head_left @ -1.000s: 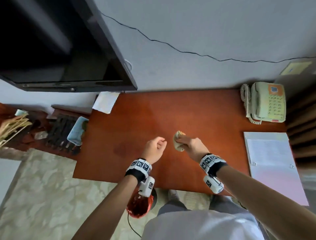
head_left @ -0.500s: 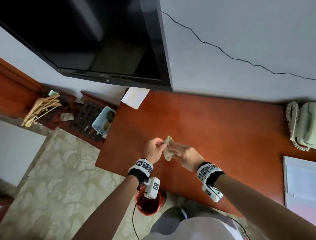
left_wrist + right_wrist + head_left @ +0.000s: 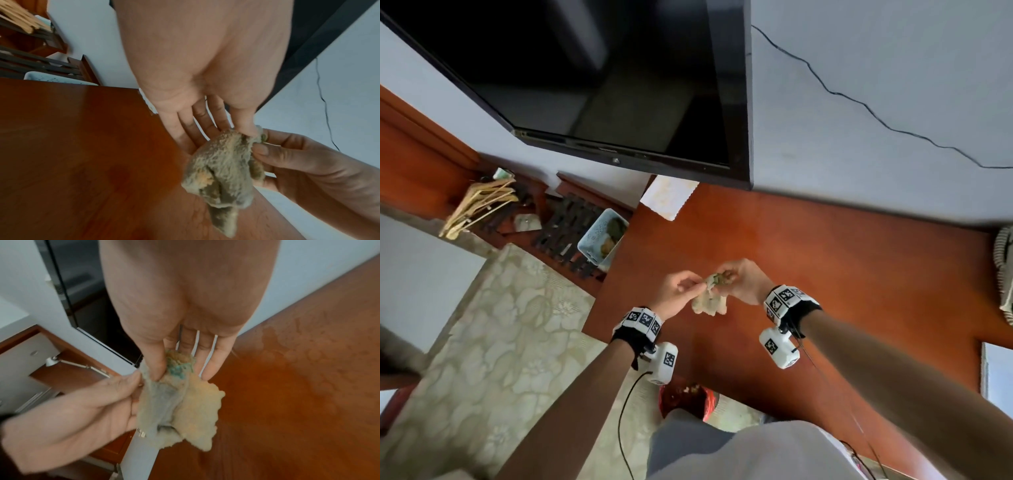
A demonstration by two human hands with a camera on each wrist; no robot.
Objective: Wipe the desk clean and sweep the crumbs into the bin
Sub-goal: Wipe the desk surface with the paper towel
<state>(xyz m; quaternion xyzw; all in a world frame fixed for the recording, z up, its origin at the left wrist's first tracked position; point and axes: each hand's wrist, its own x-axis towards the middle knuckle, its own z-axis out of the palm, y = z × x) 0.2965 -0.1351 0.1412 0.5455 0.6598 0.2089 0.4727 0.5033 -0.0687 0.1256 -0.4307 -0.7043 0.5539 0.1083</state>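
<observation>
Head view, both hands (image 3: 717,289) pinching cloth (image 3: 709,301) above desk (image 3: 842,274)

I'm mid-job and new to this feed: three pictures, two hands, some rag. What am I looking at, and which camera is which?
No machine here: a person with bare hands, a camera strapped on each wrist and one on the head. The wide picture is the head view, looking down at the wooden desk. The close-ups look along each hand. The left hand and right hand both pinch a dirty cloth above the desk. A red bin stands on the floor by the desk's near edge.
</observation>
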